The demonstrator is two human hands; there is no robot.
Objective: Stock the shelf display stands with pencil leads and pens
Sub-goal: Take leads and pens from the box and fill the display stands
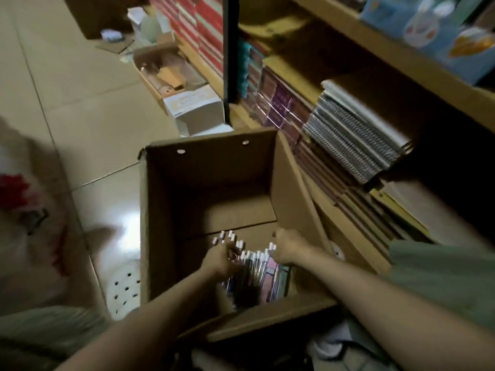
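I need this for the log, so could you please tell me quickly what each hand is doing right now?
Left hand: fingers curled round pens in the cardboard box.
Right hand: curled, pinching one pen.

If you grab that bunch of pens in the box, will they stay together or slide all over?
The pens look thin, smooth and loose, so a handful would probably splay and slip apart; some already fan out by the left hand. They seem light. The right hand looks to be steadying the other side, which likely helps.
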